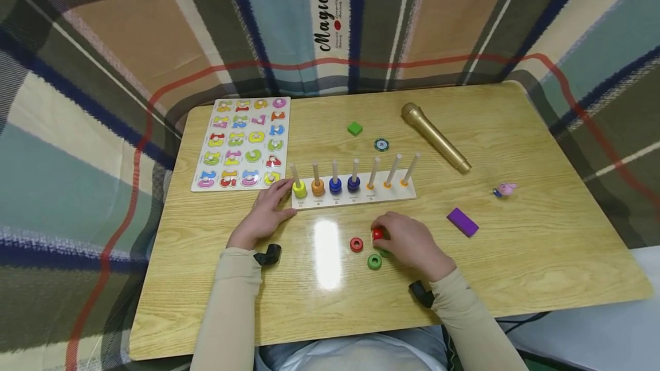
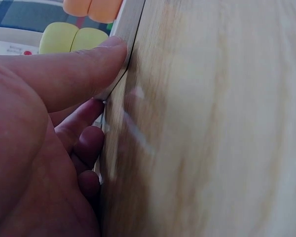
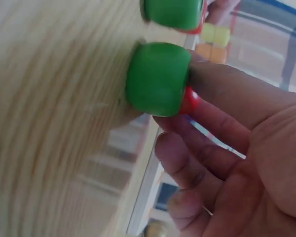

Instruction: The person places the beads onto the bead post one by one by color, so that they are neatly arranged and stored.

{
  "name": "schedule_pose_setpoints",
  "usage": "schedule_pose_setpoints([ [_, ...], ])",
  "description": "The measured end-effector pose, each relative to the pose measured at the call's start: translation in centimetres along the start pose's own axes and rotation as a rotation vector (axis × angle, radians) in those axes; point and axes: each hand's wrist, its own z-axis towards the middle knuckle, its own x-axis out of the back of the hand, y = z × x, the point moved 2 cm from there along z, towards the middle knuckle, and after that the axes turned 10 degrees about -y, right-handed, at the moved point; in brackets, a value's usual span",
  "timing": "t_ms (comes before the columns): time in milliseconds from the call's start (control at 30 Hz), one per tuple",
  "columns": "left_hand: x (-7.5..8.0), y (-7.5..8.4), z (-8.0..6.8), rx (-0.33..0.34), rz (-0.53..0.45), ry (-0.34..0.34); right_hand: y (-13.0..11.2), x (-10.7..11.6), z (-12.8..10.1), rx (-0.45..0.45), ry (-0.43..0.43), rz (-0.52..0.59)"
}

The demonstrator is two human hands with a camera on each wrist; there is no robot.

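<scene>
**Rings go up cleanly when the base is braced**

Head view: the right hand (image 1: 409, 245) pinches a red ring (image 1: 377, 234) on the table (image 1: 541, 256), with another red ring (image 1: 356, 244) and a green ring (image 1: 374, 261) just beside it. The left hand (image 1: 268, 213) rests against the peg board (image 1: 356, 194).

Left wrist: straight thumb (image 2: 74, 74) presses the board's edge; keep that brace firm.

Right wrist: fingers (image 3: 207, 123) clamp the red ring beside a second green ring (image 3: 158, 79); lift it level, I judge, clear of its neighbours.
</scene>
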Motion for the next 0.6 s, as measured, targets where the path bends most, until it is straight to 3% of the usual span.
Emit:
schedule_pose_setpoints([
  [133,0.0,-0.1,0.0,-0.003,0.011,0.001,0.6,1.1,0.0,-0.025,0.074,0.062],
  [433,0.1,0.1,-0.1,0.000,0.004,0.001,-0.3,6.2,0.5,0.124,0.533,0.372],
  [600,-0.1,0.1,-0.1,-0.005,0.005,0.001,-0.8,7.9,1.7,0.098,0.665,0.423],
])
